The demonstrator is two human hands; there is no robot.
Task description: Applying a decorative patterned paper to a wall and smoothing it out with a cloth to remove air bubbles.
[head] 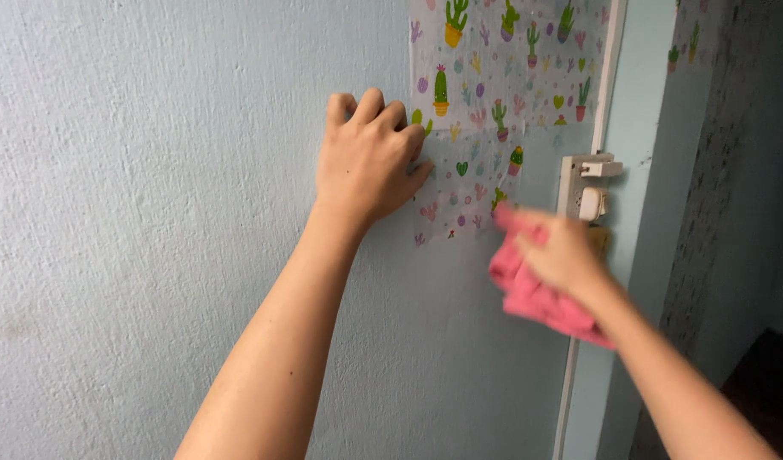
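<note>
My left hand (368,158) presses flat against the pale blue wall, its fingers curled over the left edge of a translucent sheet printed with small cactus and heart shapes (502,111). My right hand (560,253) is blurred and grips a pink cloth (536,294) against the wall, just below the lower right corner of the sheet. The cloth hangs down under my palm.
A white wall socket with a plug in it (589,183) is mounted right of the sheet, on a white conduit strip (609,77) running up and down the wall. Further right is a wall corner (664,255) and a rough dark surface (741,170).
</note>
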